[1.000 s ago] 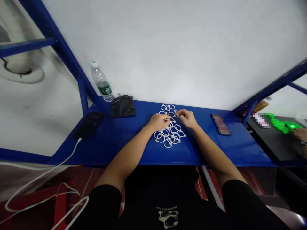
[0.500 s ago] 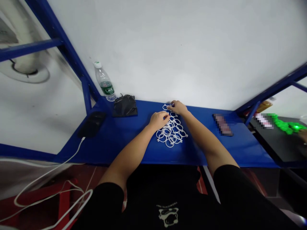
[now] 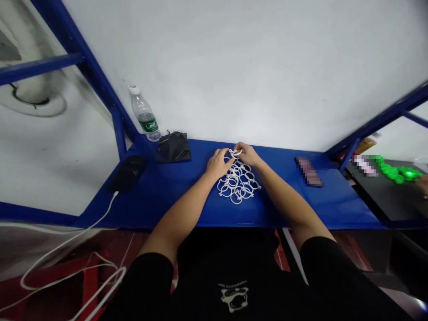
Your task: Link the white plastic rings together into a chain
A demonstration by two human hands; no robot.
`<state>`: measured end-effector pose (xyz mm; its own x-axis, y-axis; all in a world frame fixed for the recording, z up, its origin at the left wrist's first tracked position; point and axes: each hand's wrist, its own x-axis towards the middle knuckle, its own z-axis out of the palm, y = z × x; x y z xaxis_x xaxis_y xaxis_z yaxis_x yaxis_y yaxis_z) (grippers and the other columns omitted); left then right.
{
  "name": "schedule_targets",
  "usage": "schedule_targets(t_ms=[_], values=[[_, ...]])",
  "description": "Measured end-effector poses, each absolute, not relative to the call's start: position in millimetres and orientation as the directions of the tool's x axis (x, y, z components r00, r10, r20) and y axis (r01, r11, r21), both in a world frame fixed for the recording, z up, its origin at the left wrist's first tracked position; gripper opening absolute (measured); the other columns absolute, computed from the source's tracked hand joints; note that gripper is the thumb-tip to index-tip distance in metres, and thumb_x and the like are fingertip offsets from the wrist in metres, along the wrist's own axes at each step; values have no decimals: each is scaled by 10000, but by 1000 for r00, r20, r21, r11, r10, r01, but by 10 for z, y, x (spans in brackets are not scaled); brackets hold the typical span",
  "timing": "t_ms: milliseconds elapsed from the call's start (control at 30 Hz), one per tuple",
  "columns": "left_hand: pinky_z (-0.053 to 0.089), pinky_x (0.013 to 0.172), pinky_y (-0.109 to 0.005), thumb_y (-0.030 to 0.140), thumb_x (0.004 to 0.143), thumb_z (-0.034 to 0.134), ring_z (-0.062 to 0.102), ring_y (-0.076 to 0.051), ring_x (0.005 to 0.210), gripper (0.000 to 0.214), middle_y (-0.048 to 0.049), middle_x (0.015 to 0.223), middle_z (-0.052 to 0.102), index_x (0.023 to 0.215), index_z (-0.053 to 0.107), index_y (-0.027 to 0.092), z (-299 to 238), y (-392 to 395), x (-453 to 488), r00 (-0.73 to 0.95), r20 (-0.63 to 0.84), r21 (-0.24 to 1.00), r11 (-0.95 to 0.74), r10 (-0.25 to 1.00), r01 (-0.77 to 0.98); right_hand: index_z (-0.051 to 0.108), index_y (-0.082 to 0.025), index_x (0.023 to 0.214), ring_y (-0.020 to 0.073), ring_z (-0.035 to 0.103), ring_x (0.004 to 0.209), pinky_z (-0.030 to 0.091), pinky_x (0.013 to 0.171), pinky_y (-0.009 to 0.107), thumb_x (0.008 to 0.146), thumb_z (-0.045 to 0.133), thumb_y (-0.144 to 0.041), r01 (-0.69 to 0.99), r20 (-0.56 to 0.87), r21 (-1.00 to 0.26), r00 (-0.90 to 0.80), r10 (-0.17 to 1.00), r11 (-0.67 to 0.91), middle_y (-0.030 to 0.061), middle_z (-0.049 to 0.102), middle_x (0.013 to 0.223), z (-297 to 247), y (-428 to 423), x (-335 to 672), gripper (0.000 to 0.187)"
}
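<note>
Many thin white plastic rings (image 3: 234,182), each with a small knob or clip on its edge, lie in a loose, overlapping heap on the blue tabletop (image 3: 180,191). At the far end of the heap, my right hand (image 3: 246,154) pinches a white ring (image 3: 236,153) lifted slightly toward the left. My left hand (image 3: 218,163) is curled beside it, thumb and forefinger around the edge of a white ring at the heap's upper left. The two hands almost meet; whether their rings are linked is too small to tell.
A water bottle (image 3: 144,115) and a black plastic bag (image 3: 174,148) stand at the back left. A black power bank or phone (image 3: 127,174) with a white cable (image 3: 110,207) lies left. A blurred phone (image 3: 309,171) lies right. Beyond, another person's hand (image 3: 423,183) is near green pieces (image 3: 396,171).
My right hand has drawn slightly left and nearer with a ring raised in its fingers. My left hand has shifted up and left to meet it. The camera has turned slightly.
</note>
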<state>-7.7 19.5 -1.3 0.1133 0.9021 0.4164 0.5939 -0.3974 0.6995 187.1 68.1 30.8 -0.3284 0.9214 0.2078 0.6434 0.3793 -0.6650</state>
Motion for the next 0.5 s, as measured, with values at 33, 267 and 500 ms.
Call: schedule_targets(t_ms=[33,267,500], values=[[561,923,-343,318,919,771,707,-245,1102,493,-118,1303,699,1380,634,210,1,180,-71,146,422,703,-425,895,571,627,-208,928,167,583,737,442,707,282,814,653,-309,574,241,-709,-348,906,409,8,684,836,315,603,1886,154],[519,724,-265,153,841,756,659,-128,699,500,-21,988,769,1325,646,215,158,-107,89,327,455,705,-559,828,436,619,-223,932,159,559,717,442,661,281,850,717,-435,368,307,-841,-277,911,395,-7,646,814,253,106,2060,248],[468,617,-220,96,888,647,548,-68,549,318,1,876,742,1185,695,198,92,-91,136,272,408,806,-484,871,341,558,-257,954,106,439,471,328,446,247,783,747,-442,41,93,-995,1,996,93,-58,605,692,161,-49,2249,315]])
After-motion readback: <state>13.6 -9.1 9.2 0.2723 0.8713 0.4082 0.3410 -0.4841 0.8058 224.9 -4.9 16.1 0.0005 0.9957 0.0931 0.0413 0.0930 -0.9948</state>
